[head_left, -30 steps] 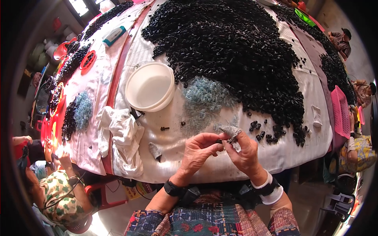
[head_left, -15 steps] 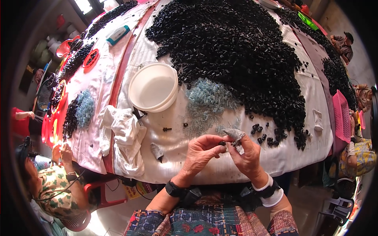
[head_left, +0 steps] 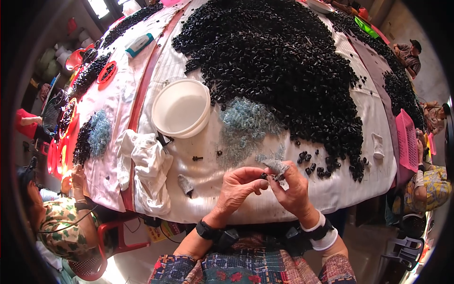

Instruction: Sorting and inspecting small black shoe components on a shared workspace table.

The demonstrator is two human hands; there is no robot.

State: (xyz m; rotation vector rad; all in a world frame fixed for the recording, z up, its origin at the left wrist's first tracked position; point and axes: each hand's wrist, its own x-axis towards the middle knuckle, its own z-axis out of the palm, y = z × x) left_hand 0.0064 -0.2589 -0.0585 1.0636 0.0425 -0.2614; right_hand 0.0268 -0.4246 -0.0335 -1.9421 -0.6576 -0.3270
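A small black part (head_left: pixel 265 175) is pinched between the thumb and fingertips of the left hand (head_left: pixel 235 190), whose fingers are curled in toward the right hand (head_left: pixel 294 189). A bunch of thin grey springs (head_left: pixel 277 166) is gripped by the right hand, with the fingers closed around its lower end. The two hands are held close together, fingertips almost touching, just above the near edge of the table (head_left: pixel 265 208). A black band is worn on the left wrist and a white one on the right.

Just beyond the hands, a few loose black parts (head_left: pixel 318 166) are scattered on the white cloth. A flat patch of pale blue-grey springs (head_left: pixel 246 124) is spread beyond those, and its far edge is met by a big heap of black parts (head_left: pixel 279 57) that covers most of the table. A white bowl (head_left: pixel 181 108) is set to the left of the spring patch, beside the heap. Near the bowl, a crumpled white rag (head_left: pixel 149 163) is draped over the table edge, and a small grey bundle (head_left: pixel 185 184) lies between the rag and the left hand.

Further left, a smaller pile of black parts and blue springs (head_left: pixel 92 137) is seen, with red trays (head_left: pixel 106 72) beyond it. Another person (head_left: pixel 61 222) is seated at the left side of the table. A pink basket (head_left: pixel 407 142) is placed at the right edge, where other people are seated.
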